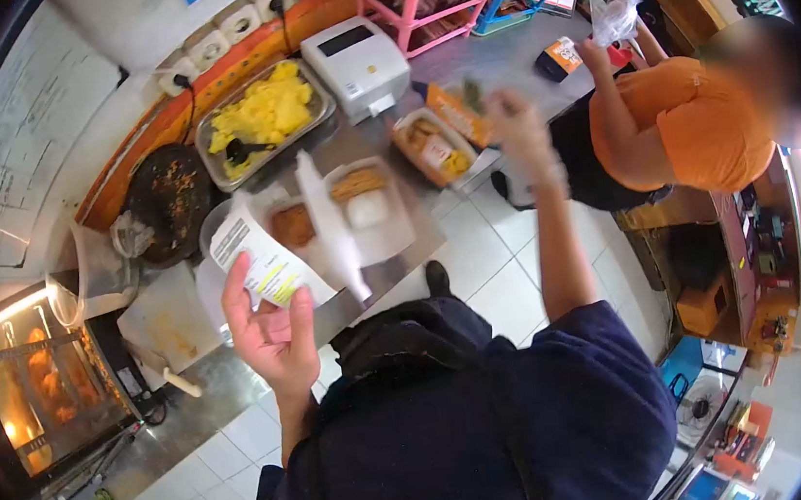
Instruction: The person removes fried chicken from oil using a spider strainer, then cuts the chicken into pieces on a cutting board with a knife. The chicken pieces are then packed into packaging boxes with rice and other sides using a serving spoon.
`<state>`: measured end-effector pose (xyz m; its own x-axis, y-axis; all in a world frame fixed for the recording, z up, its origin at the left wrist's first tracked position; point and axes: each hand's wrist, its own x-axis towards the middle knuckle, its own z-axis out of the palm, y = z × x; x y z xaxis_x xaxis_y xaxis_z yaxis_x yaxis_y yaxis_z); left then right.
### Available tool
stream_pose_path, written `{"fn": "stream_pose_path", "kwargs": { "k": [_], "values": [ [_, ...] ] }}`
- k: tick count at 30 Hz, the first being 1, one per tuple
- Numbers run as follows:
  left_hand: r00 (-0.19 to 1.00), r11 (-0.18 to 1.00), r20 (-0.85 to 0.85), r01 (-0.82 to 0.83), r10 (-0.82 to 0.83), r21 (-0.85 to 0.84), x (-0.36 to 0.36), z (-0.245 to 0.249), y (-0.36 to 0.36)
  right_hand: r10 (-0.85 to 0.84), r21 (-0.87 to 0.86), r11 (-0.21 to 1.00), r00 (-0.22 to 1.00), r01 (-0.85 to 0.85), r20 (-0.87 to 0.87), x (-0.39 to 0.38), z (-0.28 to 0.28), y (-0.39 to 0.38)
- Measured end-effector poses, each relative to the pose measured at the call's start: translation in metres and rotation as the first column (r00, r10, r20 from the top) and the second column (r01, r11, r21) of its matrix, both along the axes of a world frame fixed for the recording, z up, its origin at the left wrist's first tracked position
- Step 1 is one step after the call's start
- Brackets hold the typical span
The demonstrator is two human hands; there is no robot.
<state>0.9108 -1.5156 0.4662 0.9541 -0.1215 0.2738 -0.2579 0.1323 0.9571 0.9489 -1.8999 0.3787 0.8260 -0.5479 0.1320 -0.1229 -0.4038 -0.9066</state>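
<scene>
My left hand (278,336) pinches a white printed paper slip (269,254) between thumb and fingers; part of its print is marked yellow. Behind the slip, an opened takeaway box (399,235) holds brown fried food (355,184) and a white mound of rice (367,210). My right hand (523,135) is raised and smeared by motion, so its fingers are unclear. Just left of it sits an orange-sided food box (416,165) containing yellow and brown food with a small labelled packet (438,152). A dark green blurred patch (472,96) shows near its orange flap (452,113).
A metal tray of yellow food (264,113) stands by a white label printer (357,64). Left of them are a dark stone mortar (171,201), a clear tub (86,273) and a lit display case (43,380). A co-worker in orange (690,122) holds a plastic bag (616,20) at right.
</scene>
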Motion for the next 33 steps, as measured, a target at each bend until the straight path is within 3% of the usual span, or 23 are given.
{"fn": "stream_pose_path", "kwargs": {
  "k": [1,3,4,6,7,9,12,13,15,17,19,20,22,23,24,25,26,27,28,29,31,32,33],
  "values": [
    [1.000,1.000,-0.024,0.017,-0.017,0.001,-0.003,-0.002,-0.029,0.010,-0.109,0.994,1.000,-0.013,-0.030,0.006,-0.038,-0.013],
    [0.998,0.999,-0.045,0.031,-0.032,-0.028,-0.014,0.001,-0.069,0.232,-0.339,0.868,0.900,-0.363,-0.369,-0.003,-0.093,-0.023],
    [0.999,0.999,-0.013,0.048,-0.048,0.016,-0.015,0.003,-0.085,0.231,-0.341,0.870,0.904,-0.357,-0.360,-0.004,-0.098,-0.030],
    [0.999,0.999,0.041,0.017,-0.019,0.048,-0.013,0.004,-0.115,0.255,-0.330,0.919,0.964,-0.215,0.081,-0.008,-0.093,-0.039],
    [1.000,0.998,0.029,0.008,-0.010,0.066,-0.014,0.008,-0.124,0.263,-0.311,0.923,0.962,-0.228,0.075,-0.009,-0.088,-0.051],
    [0.998,0.988,-0.048,-0.037,0.045,0.153,-0.015,0.016,-0.139,-0.125,-0.049,0.990,0.987,0.130,0.098,-0.004,-0.045,-0.082],
    [0.999,0.989,0.000,-0.052,0.053,0.137,-0.014,0.016,-0.170,-0.150,0.061,0.988,0.983,0.144,0.102,0.029,-0.075,-0.127],
    [0.999,0.994,0.024,-0.040,0.038,0.106,-0.013,0.015,-0.178,-0.132,0.064,0.990,0.985,0.126,0.110,0.033,-0.111,-0.137],
    [1.000,0.999,0.020,0.018,-0.019,0.048,-0.007,0.008,-0.192,0.016,-0.367,0.916,0.930,-0.161,-0.368,0.036,-0.189,-0.156],
    [0.997,0.995,-0.050,0.071,-0.067,0.072,-0.001,0.006,-0.205,-0.189,-0.384,0.899,0.978,0.210,0.091,0.013,-0.191,-0.151],
    [0.990,0.971,-0.065,0.138,-0.128,0.196,0.011,-0.014,-0.210,-0.370,-0.126,0.924,0.927,0.360,-0.067,-0.016,-0.149,-0.135],
    [0.981,0.971,-0.091,0.184,-0.172,0.150,0.016,-0.028,-0.221,-0.368,-0.123,0.927,0.925,0.355,-0.098,-0.038,-0.141,-0.126],
    [0.956,0.962,-0.141,0.268,-0.258,0.057,0.028,-0.057,-0.244,-0.332,0.109,0.931,0.932,0.349,-0.145,-0.061,-0.132,-0.115],
    [0.947,0.960,-0.173,0.279,-0.271,0.020,0.032,-0.072,-0.262,-0.345,0.104,0.927,0.927,0.361,-0.145,-0.070,-0.136,-0.112],
    [0.954,0.955,-0.135,0.282,-0.269,0.090,0.040,-0.087,-0.281,-0.278,0.283,0.909,0.951,0.306,-0.137,-0.077,-0.143,-0.109],
    [0.950,0.952,-0.068,0.305,-0.306,-0.032,0.048,-0.100,-0.307,-0.205,0.450,0.861,0.972,0.236,-0.118,-0.083,-0.148,-0.107],
    [0.951,0.952,-0.088,0.301,-0.295,0.062,0.060,-0.124,-0.330,-0.212,0.460,0.853,0.969,0.245,-0.123,-0.085,-0.149,-0.108],
    [0.979,0.914,0.109,0.116,-0.171,0.388,0.075,-0.133,-0.352,-0.201,0.450,0.861,0.972,0.235,-0.123,-0.083,-0.147,-0.112],
    [0.946,0.856,0.316,-0.104,-0.072,0.507,0.089,-0.148,-0.373,-0.238,0.474,0.840,0.964,0.266,-0.119,-0.080,-0.147,-0.116],
    [0.945,0.856,0.322,-0.114,-0.064,0.504,0.106,-0.156,-0.391,-0.278,0.501,0.813,0.954,0.295,-0.110,-0.075,-0.148,-0.122],
    [0.977,0.523,-0.156,0.211,-0.149,0.826,0.138,-0.168,-0.424,-0.251,0.482,0.839,0.965,0.253,-0.070,-0.056,-0.162,-0.140],
    [0.978,0.524,-0.151,0.204,-0.143,0.827,0.145,-0.178,-0.433,-0.247,0.477,0.844,0.967,0.245,-0.058,-0.046,-0.177,-0.144],
    [0.956,0.419,-0.232,0.288,-0.180,0.861,0.157,-0.185,-0.444,-0.244,0.472,0.851,0.969,0.232,-0.035,-0.029,-0.182,-0.151]
  ]
}}
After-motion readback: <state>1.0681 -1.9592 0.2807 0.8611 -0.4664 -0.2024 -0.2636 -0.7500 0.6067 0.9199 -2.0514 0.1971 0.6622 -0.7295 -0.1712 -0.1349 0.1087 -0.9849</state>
